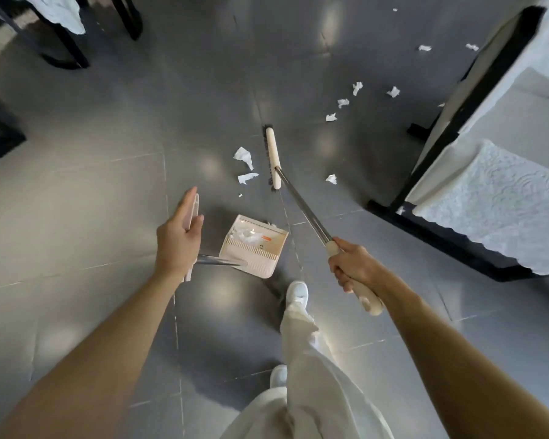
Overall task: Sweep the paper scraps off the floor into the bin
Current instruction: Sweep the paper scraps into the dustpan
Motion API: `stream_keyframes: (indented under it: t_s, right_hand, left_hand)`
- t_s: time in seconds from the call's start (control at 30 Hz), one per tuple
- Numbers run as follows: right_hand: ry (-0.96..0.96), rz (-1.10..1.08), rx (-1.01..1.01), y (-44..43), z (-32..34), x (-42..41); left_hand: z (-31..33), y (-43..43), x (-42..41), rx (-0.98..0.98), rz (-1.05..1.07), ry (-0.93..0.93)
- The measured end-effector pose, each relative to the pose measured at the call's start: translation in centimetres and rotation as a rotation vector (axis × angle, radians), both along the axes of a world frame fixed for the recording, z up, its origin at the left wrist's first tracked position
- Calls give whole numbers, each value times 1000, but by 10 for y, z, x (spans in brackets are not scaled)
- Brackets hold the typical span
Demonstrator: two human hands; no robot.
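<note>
The person's right hand [351, 266] is wrapped tight round the cream grip of a long broom with a steel shaft and a cream head [273, 156]. The head lies on the glossy grey tiled floor [92, 185] at twelve o'clock from the feet.

The left hand [176, 239] holds the pale upright handle [196, 205] of a cream plastic dustpan [260, 258]. The fingers lie straight along the handle and the thumb presses it against them. The pan sits at eleven o'clock, just ahead of a white shoe [297, 291], with crumpled white paper in it.

Torn white paper scraps [244, 156] lie just left of the broom head. One scrap is at its right, and more are scattered toward one and two o'clock. Those reach a black-framed piece of furniture with a white textured cover [495, 210].
</note>
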State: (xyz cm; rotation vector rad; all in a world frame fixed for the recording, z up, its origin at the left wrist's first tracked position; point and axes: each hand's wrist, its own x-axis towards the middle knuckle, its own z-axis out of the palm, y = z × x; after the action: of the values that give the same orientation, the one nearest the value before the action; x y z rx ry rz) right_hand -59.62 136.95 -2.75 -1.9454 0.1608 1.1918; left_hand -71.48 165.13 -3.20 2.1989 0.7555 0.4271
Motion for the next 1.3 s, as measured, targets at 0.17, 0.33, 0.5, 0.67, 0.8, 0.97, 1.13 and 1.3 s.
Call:
stream_keyframes:
  t_s: [0.17, 0.33, 0.5, 0.67, 0.8, 0.97, 1.13, 1.3]
  right_hand:
    - [-51, 71, -37, 67, -22, 83]
    - [-130, 162, -126, 143, -35, 152]
    - [-184, 250, -208, 211, -46, 200]
    - [-197, 327, -243, 271, -57, 225]
    - [-77, 288, -223, 290, -73, 208]
    - [51, 209, -210, 293, -67, 139]
    - [282, -147, -145, 283, -44, 81]
    - [389, -192, -68, 254, -8, 39]
  left_hand:
    - [-5, 68, 45, -48, 95, 50]
    - [1, 129, 84, -119, 123, 93]
    - [-5, 181, 110, -218, 77, 121]
    - [-14, 225, 122, -191, 44, 166]
    - [-13, 257, 129, -199, 52, 137]
    - [-15, 283, 112, -292, -21, 120]
    - [-12, 282, 95, -313, -198, 124]
    - [-11, 273, 72, -251, -272, 118]
